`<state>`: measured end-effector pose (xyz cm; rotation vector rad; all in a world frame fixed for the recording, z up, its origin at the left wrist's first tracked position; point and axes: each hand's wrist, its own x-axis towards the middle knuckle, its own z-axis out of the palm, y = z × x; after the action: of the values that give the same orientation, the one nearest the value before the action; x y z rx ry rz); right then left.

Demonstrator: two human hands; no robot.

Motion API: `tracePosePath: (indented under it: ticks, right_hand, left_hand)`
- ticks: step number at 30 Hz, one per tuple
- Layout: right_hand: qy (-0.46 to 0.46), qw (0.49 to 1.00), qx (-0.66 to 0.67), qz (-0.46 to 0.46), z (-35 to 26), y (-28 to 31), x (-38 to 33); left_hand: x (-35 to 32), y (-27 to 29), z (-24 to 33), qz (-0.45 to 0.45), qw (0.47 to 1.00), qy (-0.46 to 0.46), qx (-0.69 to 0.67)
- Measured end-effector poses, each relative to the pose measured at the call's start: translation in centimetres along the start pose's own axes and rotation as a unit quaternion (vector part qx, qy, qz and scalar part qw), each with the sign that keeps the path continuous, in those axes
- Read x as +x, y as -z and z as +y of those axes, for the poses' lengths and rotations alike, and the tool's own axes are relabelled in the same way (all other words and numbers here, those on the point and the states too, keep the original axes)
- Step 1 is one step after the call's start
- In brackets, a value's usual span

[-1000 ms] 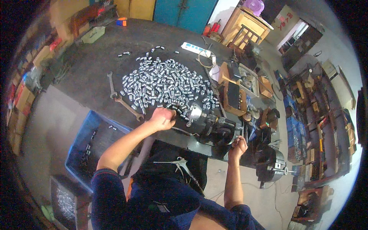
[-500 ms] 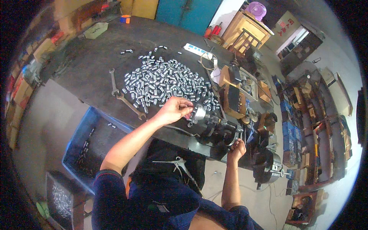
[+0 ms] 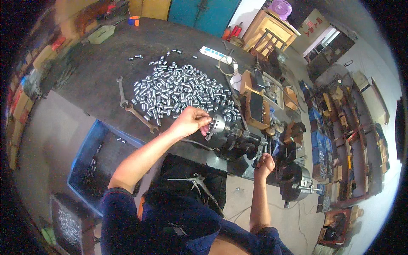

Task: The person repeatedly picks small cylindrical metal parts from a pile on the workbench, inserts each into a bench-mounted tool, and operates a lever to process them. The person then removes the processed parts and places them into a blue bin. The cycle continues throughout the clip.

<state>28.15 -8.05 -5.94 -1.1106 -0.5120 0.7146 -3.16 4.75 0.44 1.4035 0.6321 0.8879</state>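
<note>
Left hand: we see our left hand point(image 3: 192, 121) with fingertips pinched at the mouth of the round metal chuck point(image 3: 217, 125), holding something small there; what it is we cannot tell
Right hand: our right hand point(image 3: 264, 163) is clenched around a handle on the machine's near side, at the bench edge
Chuck: it sits at the left end of the small dark bench machine point(image 3: 240, 140), just past the pile's near rim
Pile: silver cylindrical parts point(image 3: 180, 90) spread over the middle of the dark bench top point(image 3: 85, 72), touching one another, a few strays toward the far side
Edges: the bench's near edge runs just under our left wrist; two wrenches point(image 3: 134, 108) lie near it, left of the pile
Open room: bare bench top lies left and beyond the pile; the right side is crowded with wooden blocks and tools
Below: a blue crate point(image 3: 91, 159) stands on the floor beside our left arm, a few parts in it
Room: blue door at the back, shelves of clutter along the right
</note>
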Motion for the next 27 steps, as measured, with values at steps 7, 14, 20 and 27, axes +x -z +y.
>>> tracePosePath:
  ticks: [7, 14, 20, 27]
  right_hand:
    - [0.001, 1.0, -0.006, 0.029, 0.1, -0.2, -0.4]
    - [0.045, 0.996, -0.004, -0.074, -3.1, 0.1, -0.6]
    - [0.073, 0.995, -0.008, -0.066, -6.4, -3.7, 3.9]
    - [0.088, 0.991, -0.099, 0.0, -0.1, -3.9, 11.5]
  left_hand:
    - [0.1, -0.1, 0.0, -0.009, 1.0, -0.003, -0.012]
    - [0.9, 0.8, -1.0, -0.065, 0.997, -0.037, -0.008]
    - [0.3, -0.9, -1.0, 0.056, 0.987, -0.007, 0.148]
    - [0.6, -2.6, -1.2, 0.186, 0.931, -0.071, 0.305]
